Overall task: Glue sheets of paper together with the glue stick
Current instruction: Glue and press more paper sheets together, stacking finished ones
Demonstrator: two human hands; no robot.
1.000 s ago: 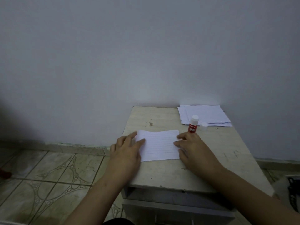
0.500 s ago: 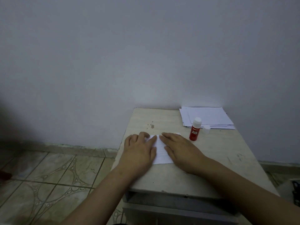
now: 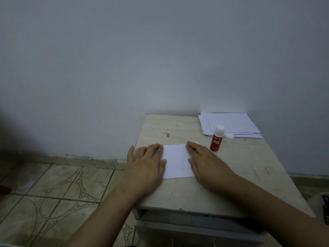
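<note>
Two flat hands press a lined paper sheet [image 3: 176, 160] on the pale, scuffed counter [image 3: 195, 191]: the left hand [image 3: 146, 166] covers its left edge, the right hand [image 3: 208, 166] its right edge, fingers straight. Just beyond stands an uncapped red glue stick [image 3: 216, 139], its white cap [image 3: 229, 138] beside it, then a loose paper stack [image 3: 229, 124].

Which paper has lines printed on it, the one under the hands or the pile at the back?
The lined sheet under both hands; the stack of sheets by the wall looks plain white.
</note>
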